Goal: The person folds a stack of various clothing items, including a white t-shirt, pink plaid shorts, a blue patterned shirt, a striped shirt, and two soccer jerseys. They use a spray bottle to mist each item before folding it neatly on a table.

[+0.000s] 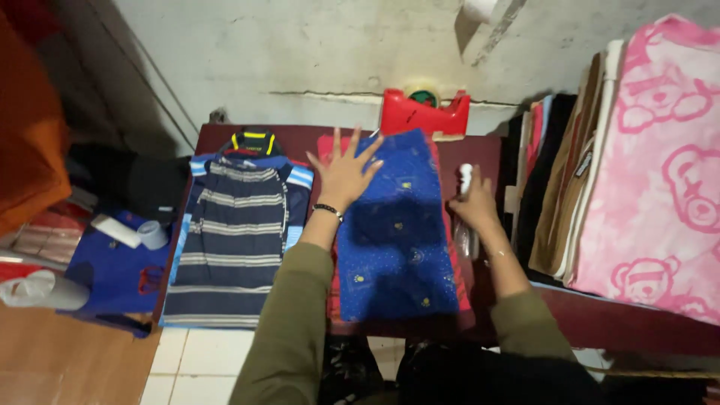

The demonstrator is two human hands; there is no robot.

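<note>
Dark red worktop (480, 154). Landmark: folded blue patterned cloth (397, 232) lying flat at centre, atop a red cloth (328, 296). Left of it, striped navy shirt stack (232, 240). Right of it, pile of folded fabrics, pink bear-print blanket (660, 172) outermost. Behind it, red tape dispenser (424, 112). Left hand (345, 174) fingers spread, palm down on blue cloth's upper-left corner. Right hand (474, 204) just off its right edge, closed around a small white spray bottle (466, 178). Best pressed flat, smoothing outward; mist lightly, evenly.
</note>
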